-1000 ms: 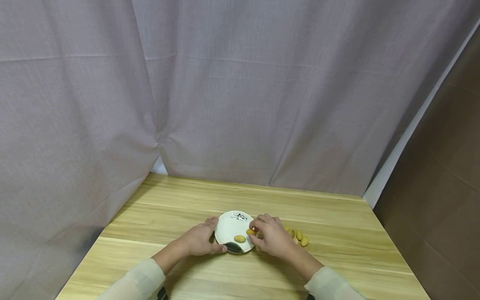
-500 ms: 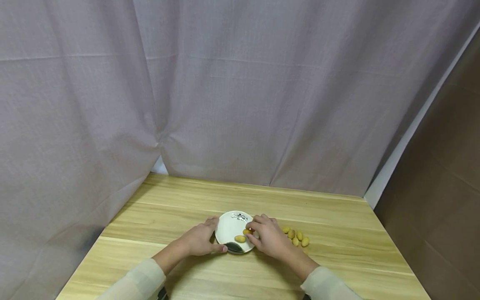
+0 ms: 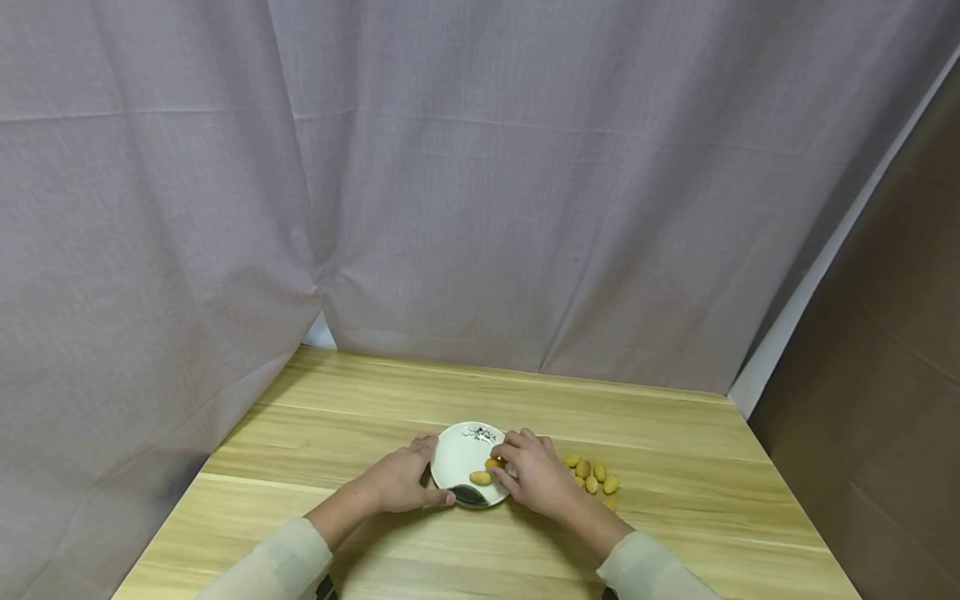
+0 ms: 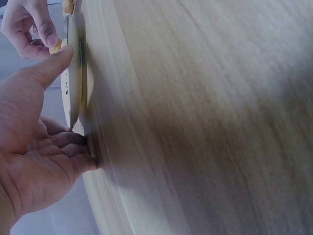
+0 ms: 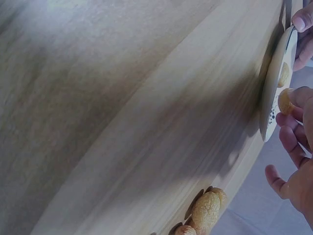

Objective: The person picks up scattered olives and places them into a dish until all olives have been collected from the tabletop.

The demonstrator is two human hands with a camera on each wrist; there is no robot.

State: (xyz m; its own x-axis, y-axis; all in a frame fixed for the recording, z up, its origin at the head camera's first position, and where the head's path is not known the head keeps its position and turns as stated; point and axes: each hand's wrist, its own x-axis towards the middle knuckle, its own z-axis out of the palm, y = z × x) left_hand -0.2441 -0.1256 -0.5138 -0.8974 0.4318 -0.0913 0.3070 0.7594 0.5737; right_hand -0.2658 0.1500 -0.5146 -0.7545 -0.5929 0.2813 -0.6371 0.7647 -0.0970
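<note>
A small round white plate [image 3: 454, 454] with a dark patch at its near rim and a floral print at the far side stands on the wooden table. My left hand [image 3: 401, 479] holds its left edge, thumb at the near rim and fingers at the far side. Between thumb and fingers, my right hand [image 3: 536, 475] pinches a wrinkled orange-yellow oval fruit [image 5: 285, 101], low over the plate's right part. Another yellow oval fruit [image 3: 480, 477] lies on the plate, close to the pinched one. Part of the plate's right rim is hidden behind the right hand.
Several more of these oval fruits [image 3: 599, 472] lie in a loose group on the table [image 3: 675, 508], right of the right hand. A grey curtain [image 3: 480, 208] hangs behind the table, and a brown panel [image 3: 862, 375] borders the right side.
My right hand has moved slightly left with the pinched fruit, further in over the plate, uncovering more of the fruit group. The left hand and the plate have stayed in place.
</note>
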